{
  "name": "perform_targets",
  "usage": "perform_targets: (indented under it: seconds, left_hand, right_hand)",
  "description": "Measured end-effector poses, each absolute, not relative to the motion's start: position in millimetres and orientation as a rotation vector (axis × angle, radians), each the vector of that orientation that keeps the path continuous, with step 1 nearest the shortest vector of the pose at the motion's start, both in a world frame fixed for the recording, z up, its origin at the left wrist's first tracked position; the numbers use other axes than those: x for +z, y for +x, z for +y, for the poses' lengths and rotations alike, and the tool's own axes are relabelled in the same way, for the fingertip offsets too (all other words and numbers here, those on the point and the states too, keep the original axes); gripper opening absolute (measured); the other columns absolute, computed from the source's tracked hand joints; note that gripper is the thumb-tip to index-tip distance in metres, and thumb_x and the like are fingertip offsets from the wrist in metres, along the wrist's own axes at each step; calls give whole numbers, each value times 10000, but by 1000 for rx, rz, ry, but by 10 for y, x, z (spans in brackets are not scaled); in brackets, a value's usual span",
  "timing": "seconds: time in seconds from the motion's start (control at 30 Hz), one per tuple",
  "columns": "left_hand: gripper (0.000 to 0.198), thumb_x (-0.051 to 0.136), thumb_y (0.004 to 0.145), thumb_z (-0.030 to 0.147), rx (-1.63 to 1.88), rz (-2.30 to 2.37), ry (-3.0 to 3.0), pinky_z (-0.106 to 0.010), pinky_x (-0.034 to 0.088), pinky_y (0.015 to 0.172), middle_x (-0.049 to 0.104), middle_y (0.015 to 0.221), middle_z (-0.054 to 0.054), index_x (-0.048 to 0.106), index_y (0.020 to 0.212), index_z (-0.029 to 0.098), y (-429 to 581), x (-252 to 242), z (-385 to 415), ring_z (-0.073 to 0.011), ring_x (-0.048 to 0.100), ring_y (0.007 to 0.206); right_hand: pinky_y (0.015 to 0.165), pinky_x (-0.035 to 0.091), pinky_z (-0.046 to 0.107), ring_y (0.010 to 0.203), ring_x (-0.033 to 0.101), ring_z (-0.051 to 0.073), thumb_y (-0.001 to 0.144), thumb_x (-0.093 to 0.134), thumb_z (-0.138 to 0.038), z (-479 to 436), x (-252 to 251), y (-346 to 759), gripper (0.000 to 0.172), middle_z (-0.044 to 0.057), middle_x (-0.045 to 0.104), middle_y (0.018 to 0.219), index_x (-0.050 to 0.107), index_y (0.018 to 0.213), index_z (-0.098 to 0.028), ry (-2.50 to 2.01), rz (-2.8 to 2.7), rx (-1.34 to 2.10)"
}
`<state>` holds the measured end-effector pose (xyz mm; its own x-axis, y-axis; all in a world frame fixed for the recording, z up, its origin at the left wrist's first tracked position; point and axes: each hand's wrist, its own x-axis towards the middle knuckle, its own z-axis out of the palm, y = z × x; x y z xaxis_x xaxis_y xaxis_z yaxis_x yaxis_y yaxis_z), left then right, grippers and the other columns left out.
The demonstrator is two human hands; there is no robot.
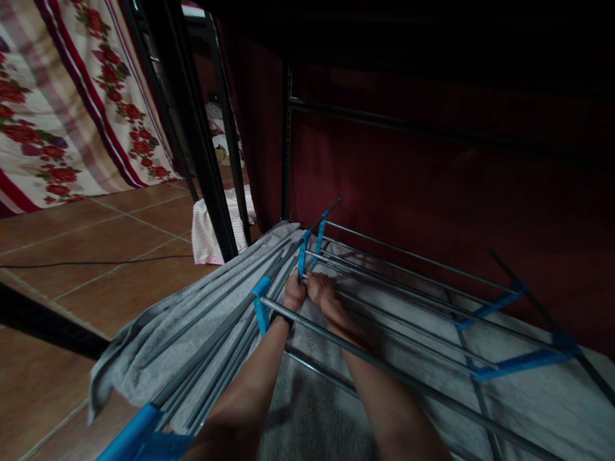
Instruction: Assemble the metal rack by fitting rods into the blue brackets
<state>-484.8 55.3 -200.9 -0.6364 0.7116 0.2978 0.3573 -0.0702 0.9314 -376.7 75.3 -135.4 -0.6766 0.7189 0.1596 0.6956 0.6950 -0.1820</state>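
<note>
A partly joined rack of grey metal tubes (pixel 403 371) and blue plastic connectors lies on a grey blanket (pixel 321 410). Both arms reach in among its tubes. My left hand (pixel 294 291) is closed around the lower end of a blue connector (pixel 302 257). Right beside it, my right hand (pixel 320 288) is closed on a thin metal tube (pixel 305 276) that meets this connector; the fingers partly hide the joint. Another blue connector (pixel 261 307) stands nearer to me on the left. Several loose tubes (pixel 225 358) lie on the blanket left of my hands.
Black metal frame posts (pixel 202 141) rise at the left, with a dark red cloth (pixel 384 173) behind the rack. A striped cloth (pixel 206 230) rests on the tiled floor (pixel 120 224). Farther left hangs a floral curtain (pixel 86 96). A black cable (pixel 96 264) crosses the tiles.
</note>
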Motion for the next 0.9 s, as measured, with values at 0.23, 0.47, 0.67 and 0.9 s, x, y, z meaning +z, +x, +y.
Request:
perform_targets:
  seconds: [0.23,0.47,0.67,0.9]
  left_hand:
    - [468,502,755,88,2264,1806,958,-471,441,1123,667,1283,-126,638,1196,166,-4713,-1671,427,-280,608,1224]
    - [372,455,892,192,2342,1650,966,-443,378,1184,659,1308,-123,665,1193,134,-4717,-1089,661,-259,549,1315]
    - [340,433,984,363,2201,1655,1023,-397,508,1002,709,926,-106,675,873,151,-4745,-1118,701,-247,662,1018]
    - [416,429,994,491,2184,1686,1053,-359,521,919,683,880,-87,673,901,167,-4719,-1111,672,-232,642,897]
  right_hand:
    - [992,415,358,1126,559,228,1026,342,-182,381,-985,-3463,394,107,668,1227,584,1337,-204,-1006,-2487,-53]
    - [1105,311,457,1166,544,251,1010,351,-129,626,-540,-3401,425,135,648,1251,561,1374,-188,-1180,-2403,-225]
    - [987,408,399,1078,590,237,1015,328,-140,703,-362,-3410,457,122,666,1193,565,1391,-245,-1143,-2458,-274]
    - [957,430,390,1051,618,231,1032,324,-173,745,-363,-3406,436,101,683,1195,582,1369,-272,-1145,-2486,-270]
